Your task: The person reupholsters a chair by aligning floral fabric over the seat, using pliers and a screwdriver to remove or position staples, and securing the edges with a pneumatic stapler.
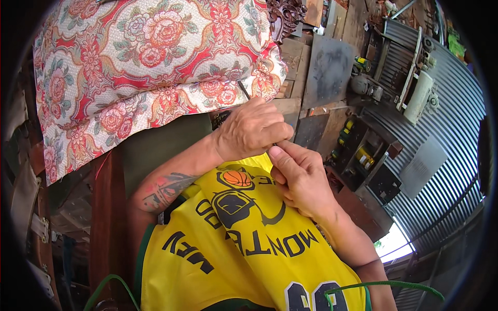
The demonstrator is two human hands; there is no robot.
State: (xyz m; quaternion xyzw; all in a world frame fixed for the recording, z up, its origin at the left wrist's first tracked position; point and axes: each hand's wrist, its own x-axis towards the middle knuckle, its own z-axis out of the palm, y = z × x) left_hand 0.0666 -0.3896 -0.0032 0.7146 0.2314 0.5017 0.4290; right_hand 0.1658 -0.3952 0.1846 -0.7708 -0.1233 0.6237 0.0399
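Note:
Floral upholstery fabric (155, 67), cream with red and pink roses, covers a padded piece at the upper left, and its loose lower edge hangs down. My left hand (254, 127) is closed round a thin dark rod (244, 90), whose far end meets the fabric near its right corner. The rod's near part is hidden in my fist, so I cannot tell its kind. Just right of and below that fist, my right hand (302, 179) is closed, thumb and fingers pressed together and touching the left hand. What it grips is hidden.
A brown wooden post (108, 217) stands at the left. Carved dark wood (285, 18) lies beyond the fabric. To the right are a dark flat board (329, 70), an open dark box with yellow items (365, 155), a pale cylinder (419, 97) and corrugated metal sheeting (456, 93).

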